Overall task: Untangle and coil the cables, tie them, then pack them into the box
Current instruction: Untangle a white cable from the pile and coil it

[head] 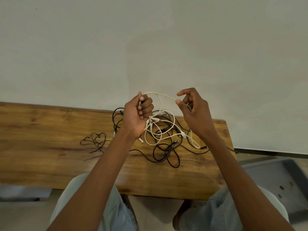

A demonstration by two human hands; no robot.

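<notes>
A cream-white cable (164, 96) arches between my two hands above the wooden table (50, 130). My left hand (139, 114) grips a bundle of its strands in a fist. My right hand (194, 112) pinches the same cable between thumb and fingers. More loops of the white cable hang down into a tangle of black cables (166, 154) lying on the table below my hands. No box is clearly identifiable.
Several thin black ties (95, 140) lie in a loose heap on the table to the left of the tangle. A grey tray-like object (275, 177) sits on the floor at the right. A pale wall stands behind the table. My knees are under the near edge.
</notes>
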